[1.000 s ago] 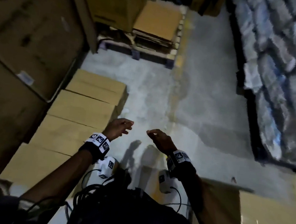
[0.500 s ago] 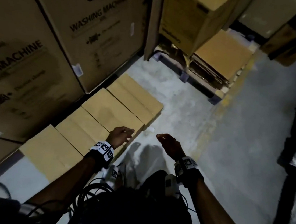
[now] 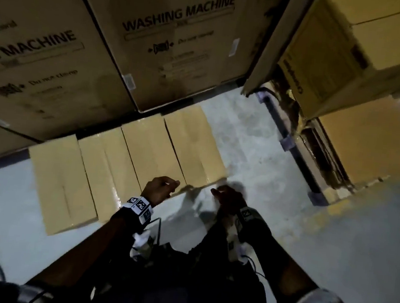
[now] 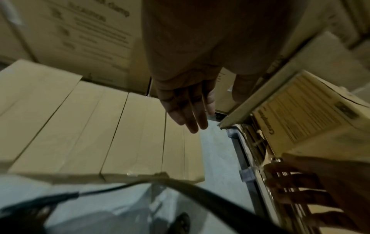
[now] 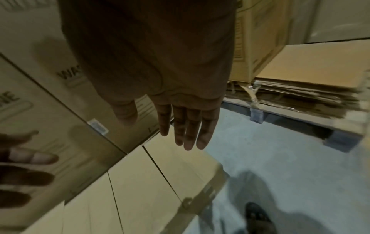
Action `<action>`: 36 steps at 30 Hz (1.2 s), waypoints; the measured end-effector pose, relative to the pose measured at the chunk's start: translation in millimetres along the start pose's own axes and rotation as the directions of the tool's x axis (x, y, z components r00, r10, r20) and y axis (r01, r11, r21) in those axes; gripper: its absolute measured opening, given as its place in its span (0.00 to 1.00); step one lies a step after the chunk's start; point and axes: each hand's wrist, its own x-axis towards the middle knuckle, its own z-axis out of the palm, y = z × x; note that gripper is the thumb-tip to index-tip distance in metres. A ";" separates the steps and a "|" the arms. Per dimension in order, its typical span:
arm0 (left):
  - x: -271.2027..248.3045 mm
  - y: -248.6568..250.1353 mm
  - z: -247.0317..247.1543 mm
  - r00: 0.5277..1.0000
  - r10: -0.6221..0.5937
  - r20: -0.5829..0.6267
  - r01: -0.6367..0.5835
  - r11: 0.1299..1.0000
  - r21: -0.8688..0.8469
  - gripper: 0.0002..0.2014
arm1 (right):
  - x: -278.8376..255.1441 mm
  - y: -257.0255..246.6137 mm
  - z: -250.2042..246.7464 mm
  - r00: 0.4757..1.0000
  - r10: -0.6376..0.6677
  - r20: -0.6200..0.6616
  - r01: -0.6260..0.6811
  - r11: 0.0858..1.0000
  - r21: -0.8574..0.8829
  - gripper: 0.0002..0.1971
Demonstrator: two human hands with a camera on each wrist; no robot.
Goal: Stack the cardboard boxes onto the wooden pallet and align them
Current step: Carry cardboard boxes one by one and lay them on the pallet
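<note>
While both hands point(image 3: 159, 190) point(image 3: 228, 198) hover empty, fingers relaxed, four plain tan boxes point(image 3: 149, 156) lie side-by-side.

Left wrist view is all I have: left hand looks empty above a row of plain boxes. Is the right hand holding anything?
Observer: No. In the right wrist view the right hand has straight fingers and holds nothing.
Operator: How many boxes in that row? My frame crops it.
Observer: The head view shows four cardboard boxes, lying flat side by side on the floor.
Operator: What's behind them?
Observer: Tall cartons printed WASHING MACHINE stand right behind the row.
</note>
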 end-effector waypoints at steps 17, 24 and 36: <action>177.1 -67.1 204.3 0.947 -0.321 0.013 0.321 0.946 0.040 0.23 | 265.0 127.5 -31.3 0.997 0.065 0.048 -0.059 0.990 -0.130 0.27; 291.3 -169.2 245.1 0.897 -0.412 -0.159 0.403 0.911 -0.082 0.33 | 392.6 172.3 50.0 0.998 -0.019 -0.062 0.009 0.988 -0.155 0.33; 395.0 -224.9 290.3 0.918 -0.281 -0.280 0.223 0.949 -0.222 0.51 | 500.9 200.6 91.5 0.992 -0.051 -0.116 0.054 0.998 0.023 0.51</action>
